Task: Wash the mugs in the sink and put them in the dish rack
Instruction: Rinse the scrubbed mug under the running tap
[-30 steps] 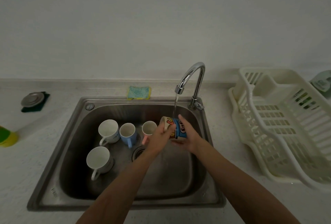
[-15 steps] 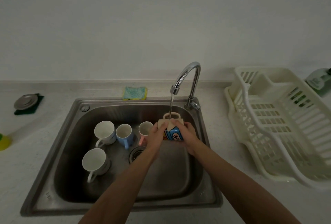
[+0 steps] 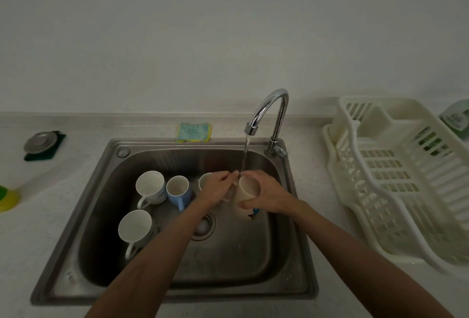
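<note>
Cream mug point(image 3: 248, 190) under running water point(image 3: 245, 157): a person holds it beneath the chrome tap point(image 3: 269, 107), which stands at the back right corner of a steel sink point(image 3: 241, 293). The right hand point(image 3: 270, 197) grips the mug around its body, fingers curled over the far side and thumb on the near side, with the mouth tilted toward the camera. The left hand point(image 3: 217, 189) holds the mug's left side, fingers curled at the rim where the stream lands. The mug is held above the right half of the basin.

Four more mugs stand in the left half. A white mug point(image 3: 149, 187) is at the back, with a blue mug point(image 3: 179, 189) just beside it. A pale mug point(image 3: 204, 180) is half hidden behind the left hand, and a second white mug point(image 3: 135, 227) stands nearer the front.

A sponge point(image 3: 194, 132) lies at the sink's back rim. A cream dish rack point(image 3: 396, 178) sits on the worktop point(image 3: 50, 241) by the sink's right edge.
</note>
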A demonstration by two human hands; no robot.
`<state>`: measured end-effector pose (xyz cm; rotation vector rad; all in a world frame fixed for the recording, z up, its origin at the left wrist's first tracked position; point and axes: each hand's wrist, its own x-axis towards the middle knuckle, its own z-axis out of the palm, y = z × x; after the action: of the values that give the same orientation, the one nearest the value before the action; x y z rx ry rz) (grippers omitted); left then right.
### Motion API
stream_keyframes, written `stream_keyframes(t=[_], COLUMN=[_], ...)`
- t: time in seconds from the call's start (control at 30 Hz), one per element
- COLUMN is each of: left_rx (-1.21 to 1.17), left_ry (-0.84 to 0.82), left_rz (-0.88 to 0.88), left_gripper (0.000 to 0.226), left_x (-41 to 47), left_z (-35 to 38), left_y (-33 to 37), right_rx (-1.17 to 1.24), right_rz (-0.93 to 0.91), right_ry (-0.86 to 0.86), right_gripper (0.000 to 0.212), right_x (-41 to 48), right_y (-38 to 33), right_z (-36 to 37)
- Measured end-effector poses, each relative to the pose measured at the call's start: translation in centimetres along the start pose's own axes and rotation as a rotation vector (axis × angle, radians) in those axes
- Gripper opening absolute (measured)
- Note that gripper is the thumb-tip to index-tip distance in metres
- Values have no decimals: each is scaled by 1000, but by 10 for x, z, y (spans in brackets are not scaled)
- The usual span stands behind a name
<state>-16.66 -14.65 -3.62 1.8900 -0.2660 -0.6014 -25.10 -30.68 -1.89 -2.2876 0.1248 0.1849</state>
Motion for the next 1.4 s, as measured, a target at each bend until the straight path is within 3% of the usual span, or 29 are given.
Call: stream_keyframes(t=[0.1, 0.2, 0.3, 0.47, 0.7, 0.83, 0.93, 1.07, 1.4], left_rx=[17, -95, -136, -105, -123, -155, -145, -143, -378], left_ry=[21, 158, 204, 186, 232, 267, 220, 238, 226], left_rz=[-3, -50, -68, -39, -14, -28, -4, -14, -298], left_gripper=[37, 45, 41, 32, 40, 40, 35, 37, 18], left_x=[6, 11, 8, 1, 2, 2, 0, 0, -6], left_z=[-1, -1, 0, 0, 2, -1, 0, 1, 0], left_y=[-4, -11, -15, -15, -13, -15, -14, -14, -16], right_rx=[6, 156, 334, 400, 523, 533, 487, 567, 873], right_rz=[-5, 62, 135, 207, 323, 304, 339, 405, 475], right_ry=[-5, 69, 104, 186, 325, 317, 324, 382, 236], right_gripper=[88, 86, 72, 63, 27, 28, 46, 30, 38], right_x=[2, 6, 9, 20, 36, 32, 35, 44, 7], right_y=[0, 0, 2, 1, -15, -14, -18, -14, 5], right_z=[-2, 2, 4, 13, 15, 20, 24, 22, 32])
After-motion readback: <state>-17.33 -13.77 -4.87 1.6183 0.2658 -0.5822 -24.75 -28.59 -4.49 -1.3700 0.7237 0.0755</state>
